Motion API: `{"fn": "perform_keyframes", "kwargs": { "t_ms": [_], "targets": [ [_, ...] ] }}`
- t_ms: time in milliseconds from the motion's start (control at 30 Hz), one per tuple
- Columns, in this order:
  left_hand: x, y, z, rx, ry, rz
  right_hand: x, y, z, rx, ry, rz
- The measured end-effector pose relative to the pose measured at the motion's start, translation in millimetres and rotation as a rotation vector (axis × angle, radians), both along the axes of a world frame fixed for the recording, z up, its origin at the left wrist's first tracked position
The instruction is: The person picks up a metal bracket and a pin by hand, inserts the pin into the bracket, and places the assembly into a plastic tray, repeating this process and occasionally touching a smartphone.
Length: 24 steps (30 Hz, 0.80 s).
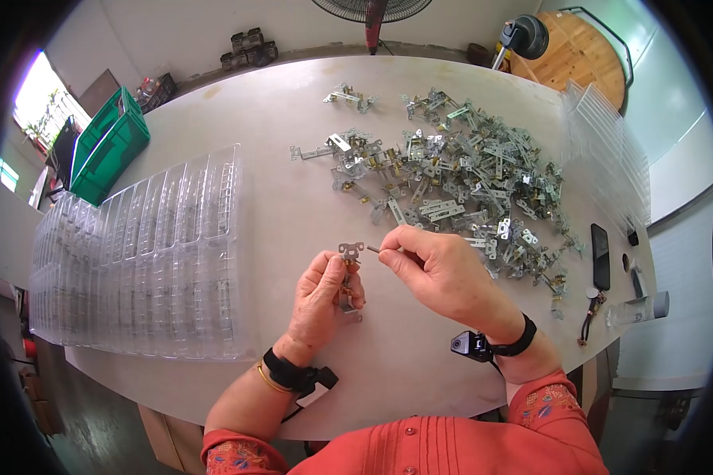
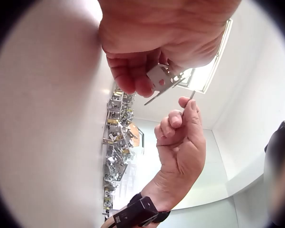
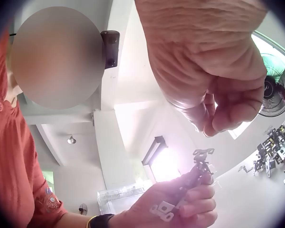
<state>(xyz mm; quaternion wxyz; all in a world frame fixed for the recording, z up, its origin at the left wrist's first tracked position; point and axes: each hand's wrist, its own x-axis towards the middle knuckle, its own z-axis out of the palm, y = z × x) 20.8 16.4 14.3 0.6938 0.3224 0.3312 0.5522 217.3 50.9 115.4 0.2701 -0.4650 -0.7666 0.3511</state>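
Your thin metal pin (image 1: pixel 373 249) could slip onto the pale counter (image 1: pixel 293 198) if your right hand (image 1: pixel 444 273) loosens its pinch or its tip misses. At frame centre, your left hand (image 1: pixel 323 305) curls its fingers (image 1: pixel 330 273) around the small silver metal hinge (image 1: pixel 349 261), held upright just left of the pin.

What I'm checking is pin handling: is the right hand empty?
No, the right hand pinches a thin pin, close to the hinge that the left hand holds.
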Motion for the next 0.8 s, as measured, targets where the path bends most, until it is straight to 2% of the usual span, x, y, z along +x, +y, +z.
{"fn": "perform_keyframes", "kwargs": {
  "t_ms": [300,667,800],
  "targets": [
    [1.8,-1.3,0.8,0.038,0.032,0.027,-1.0,1.1,-4.1,0.090,-0.051,0.019],
    [2.9,-6.9,-0.7,0.242,0.372,0.040,2.8,-0.8,-0.9,0.161,-0.147,0.029],
    [3.5,-8.2,-0.5,0.248,0.392,0.022,3.5,0.6,-2.0,0.066,-0.128,0.053]
  ]
}}
